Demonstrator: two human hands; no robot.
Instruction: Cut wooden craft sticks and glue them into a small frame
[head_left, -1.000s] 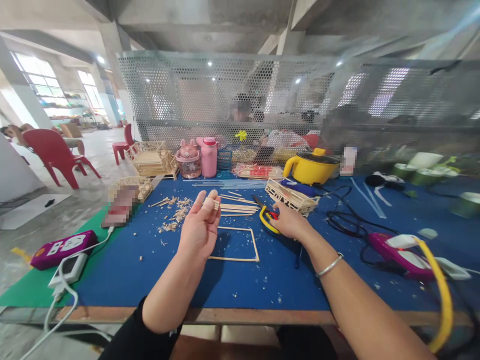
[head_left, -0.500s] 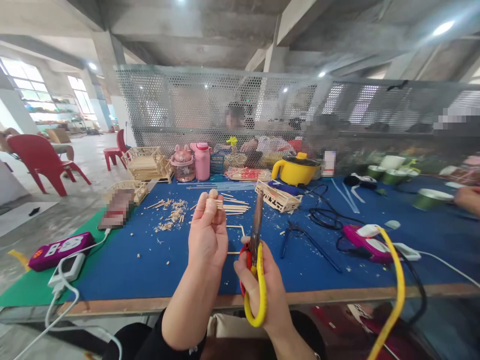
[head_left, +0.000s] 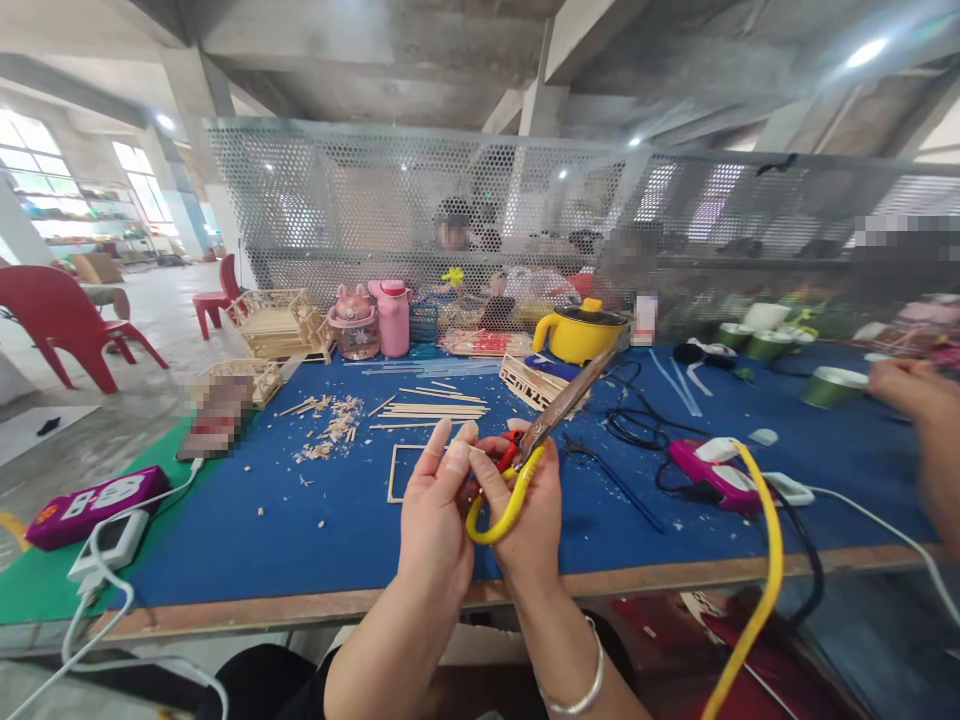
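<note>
My left hand is closed in a pinch in front of me, its fingertips meeting those of my right hand. The short wooden sticks seen in it earlier are now hidden between the hands. My right hand is wrapped round a pair of scissors with dark, worn blades and red and yellow handles. The blades are together and point up to the right. Just beyond my left hand, a small rectangular frame of thin sticks lies on the blue table mat. Several longer wooden sticks lie behind it.
Stick offcuts lie at left, and pliers at right. Behind are a wooden tray, a yellow pot and pink bottles. Cables run from a purple power strip. Another person's hand is at far right.
My hands have come together and the scissors have swung from upright to leaning right. The sticks in my left hand have gone out of sight. The whole view has shifted slightly.
</note>
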